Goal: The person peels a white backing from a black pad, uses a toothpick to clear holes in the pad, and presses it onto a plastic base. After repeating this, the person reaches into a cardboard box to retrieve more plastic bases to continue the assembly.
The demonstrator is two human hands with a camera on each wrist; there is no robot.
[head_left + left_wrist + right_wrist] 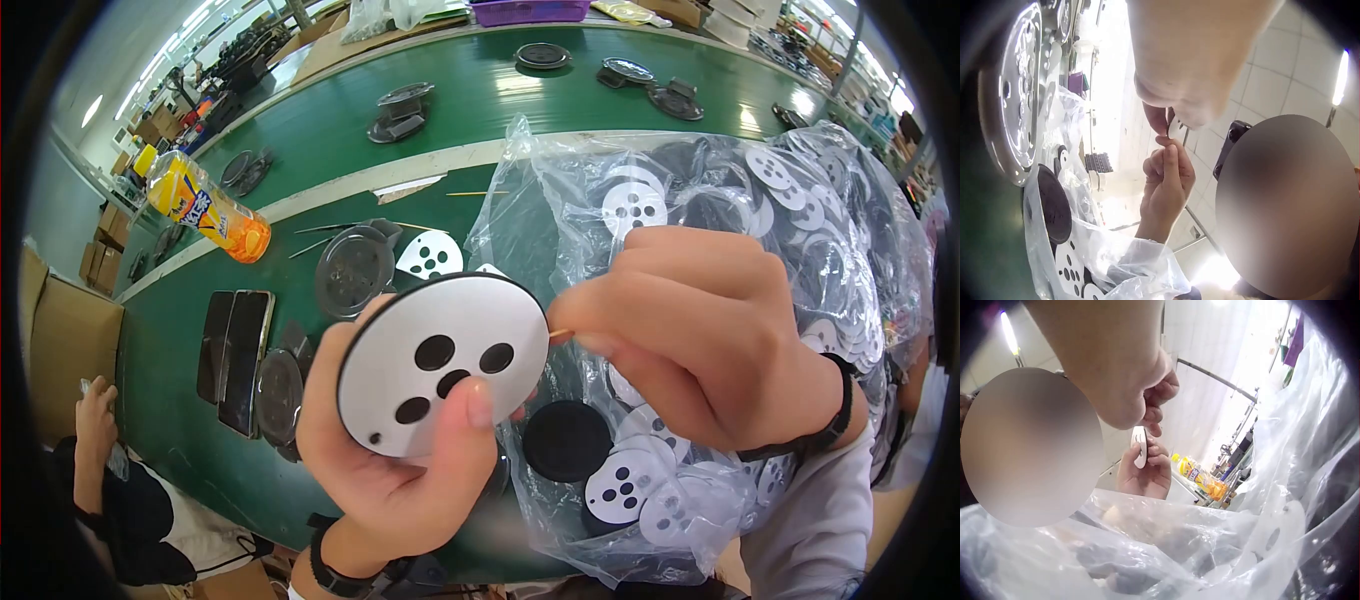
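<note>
My left hand point(395, 500) grips a round black disc with a white face point(470, 315), its thumb pressed on the face near several dark holes. At the disc's right edge, my right hand point(700, 330) pinches a thin wooden stick point(562, 334), of which only a short end shows. In the right wrist view the disc point(1140, 450) stands nearly edge-on between both hands. A loose white sheet with holes point(432, 256) lies on the table behind the disc. Below the right hand sits a plain black disc point(567, 441).
A clear plastic bag point(560, 220) full of white perforated discs covers the right side. Two phones point(245, 360), a clear round part point(355, 270) and an orange drink bottle point(205, 205) stand left. Behind runs a green belt point(470, 90) with several black parts. Another person's hand point(96, 415) is far left.
</note>
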